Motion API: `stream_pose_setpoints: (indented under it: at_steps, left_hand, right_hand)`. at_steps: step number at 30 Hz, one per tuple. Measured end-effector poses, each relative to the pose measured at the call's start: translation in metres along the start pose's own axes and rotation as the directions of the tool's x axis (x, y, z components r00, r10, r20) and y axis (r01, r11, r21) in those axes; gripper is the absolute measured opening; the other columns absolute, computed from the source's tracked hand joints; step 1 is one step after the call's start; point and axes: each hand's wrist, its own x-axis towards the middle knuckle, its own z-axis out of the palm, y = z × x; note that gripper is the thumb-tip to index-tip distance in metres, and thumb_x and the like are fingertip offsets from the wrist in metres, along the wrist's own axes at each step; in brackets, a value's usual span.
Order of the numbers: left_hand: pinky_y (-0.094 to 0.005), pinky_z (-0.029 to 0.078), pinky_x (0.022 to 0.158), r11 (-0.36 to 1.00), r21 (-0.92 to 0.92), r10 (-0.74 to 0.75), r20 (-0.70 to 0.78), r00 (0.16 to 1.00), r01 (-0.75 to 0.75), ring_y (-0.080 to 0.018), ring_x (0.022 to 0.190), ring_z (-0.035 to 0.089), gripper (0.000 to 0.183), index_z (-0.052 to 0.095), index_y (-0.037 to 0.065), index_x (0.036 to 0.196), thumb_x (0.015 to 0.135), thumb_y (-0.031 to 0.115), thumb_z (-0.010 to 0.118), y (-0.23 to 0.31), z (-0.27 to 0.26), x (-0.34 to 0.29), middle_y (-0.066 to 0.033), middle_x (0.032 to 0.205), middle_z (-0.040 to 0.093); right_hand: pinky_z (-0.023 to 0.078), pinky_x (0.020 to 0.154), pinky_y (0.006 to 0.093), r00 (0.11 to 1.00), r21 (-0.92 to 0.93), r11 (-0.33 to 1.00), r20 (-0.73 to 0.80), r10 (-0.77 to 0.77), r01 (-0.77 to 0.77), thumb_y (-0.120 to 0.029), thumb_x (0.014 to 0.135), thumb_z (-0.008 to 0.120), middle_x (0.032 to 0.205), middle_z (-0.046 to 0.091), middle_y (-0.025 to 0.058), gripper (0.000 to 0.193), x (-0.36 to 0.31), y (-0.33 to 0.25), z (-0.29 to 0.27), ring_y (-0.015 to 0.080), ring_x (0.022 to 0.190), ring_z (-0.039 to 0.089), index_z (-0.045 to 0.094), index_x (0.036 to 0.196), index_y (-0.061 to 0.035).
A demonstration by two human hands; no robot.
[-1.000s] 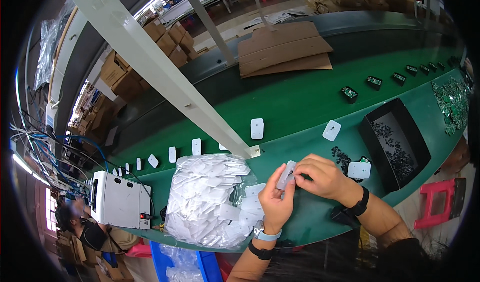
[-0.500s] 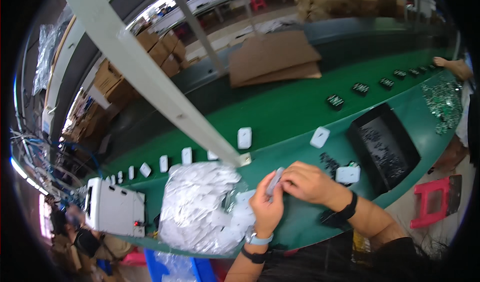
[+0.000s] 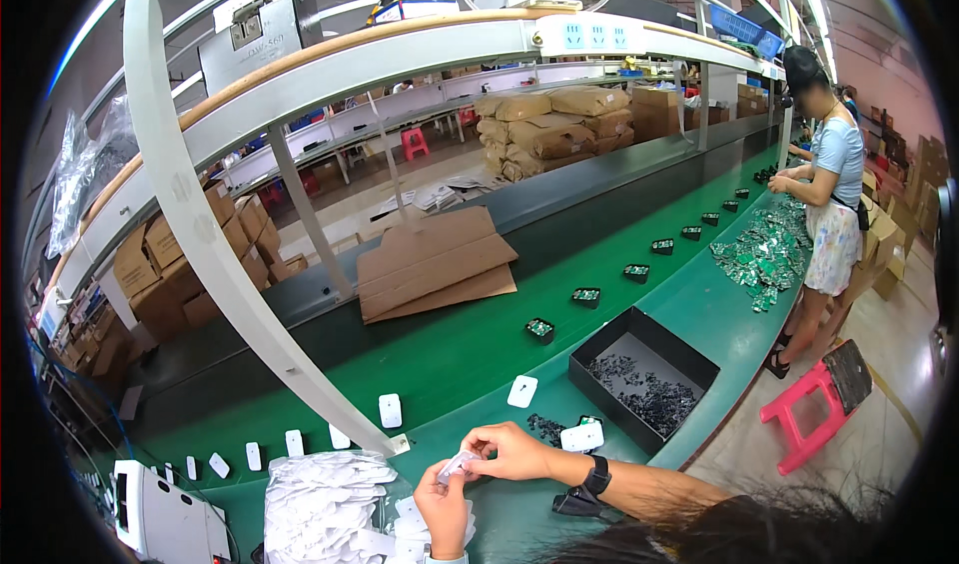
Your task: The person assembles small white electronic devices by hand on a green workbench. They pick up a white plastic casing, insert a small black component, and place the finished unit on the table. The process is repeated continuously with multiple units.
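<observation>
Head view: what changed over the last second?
The view swung up and right, bringing the co-worker into clear view. Nothing was taken up or let go: the left hand and right hand still hold the pale piece. Black box and cardboard stayed put.

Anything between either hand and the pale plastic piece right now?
Nothing visible: the left hand grips the pale plastic piece, and the right hand touches it. Part of it is hidden, so a tiny item there can't be ruled out. The black box sits off to the right.

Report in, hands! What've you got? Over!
Left hand: gripping small white piece. Right hand: touching it. White pile off left, not in the way.
</observation>
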Motion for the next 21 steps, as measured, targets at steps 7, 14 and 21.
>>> stream_pose_setpoints:
  at_steps: [7,14,21]
  left_hand:
    - [-0.0296,0.061,0.076,1.0,-0.017,0.016,0.031,0.999,-0.015,-0.0185,0.082,0.073,0.013,0.063,-0.01,0.11,0.098,-0.006,0.06,0.007,0.004,-0.001,-0.0157,0.099,0.072]
    - [-0.0284,0.059,0.07,0.995,-0.051,0.082,-0.065,0.995,-0.085,-0.0188,0.078,0.074,0.012,0.064,-0.009,0.107,0.096,-0.005,0.06,0.005,0.002,0.002,-0.0158,0.095,0.073]
    - [-0.0329,0.062,0.076,0.976,-0.197,0.073,-0.076,0.994,-0.087,-0.021,0.081,0.074,0.015,0.063,-0.01,0.11,0.098,-0.003,0.058,0.003,-0.005,0.002,-0.018,0.101,0.073]
  right_hand:
    - [0.056,0.08,0.0269,0.998,0.09,0.995,0.059,0.034,-0.039,-0.01,0.093,0.076,0.095,0.07,0.0029,0.019,0.0,0.003,-0.005,0.009,0.084,0.066,0.067,0.105,0.0013]
    - [0.055,0.075,0.0266,0.846,0.135,0.982,-0.532,-0.042,0.134,-0.004,0.094,0.073,0.089,0.069,0.0012,0.008,0.032,-0.028,-0.072,0.0082,0.082,0.064,0.066,0.091,-0.0043]
    - [0.055,0.096,0.0487,0.855,-0.803,0.298,-0.504,0.127,-0.517,-0.02,0.086,0.073,0.115,0.068,0.0219,0.038,0.099,0.002,-0.148,0.0373,0.111,0.067,0.064,0.116,0.0005]
